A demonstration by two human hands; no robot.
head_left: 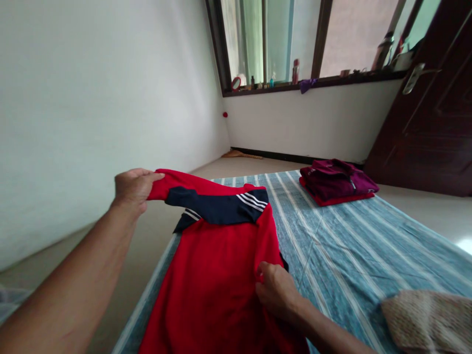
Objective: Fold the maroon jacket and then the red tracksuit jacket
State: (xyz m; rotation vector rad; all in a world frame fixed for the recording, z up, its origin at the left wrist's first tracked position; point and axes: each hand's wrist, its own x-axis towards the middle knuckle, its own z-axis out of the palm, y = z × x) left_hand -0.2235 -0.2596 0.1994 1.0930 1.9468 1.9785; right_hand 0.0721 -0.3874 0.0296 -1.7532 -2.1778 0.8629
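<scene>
A red jacket with a navy band and white stripes is spread over the near left part of the bed. My left hand pinches the end of one sleeve, which stretches out past the bed's left edge. Closed on the red cloth along the garment's right side is my right hand. The second sleeve runs down that side from the striped shoulder to my fingers. The garment's lower end goes out of view at the bottom.
A striped blue sheet covers the bed. Folded maroon and red clothes are stacked at its far edge. A beige knitted item lies at the near right. Bottles and a mirror line the windowsill; a dark door stands right.
</scene>
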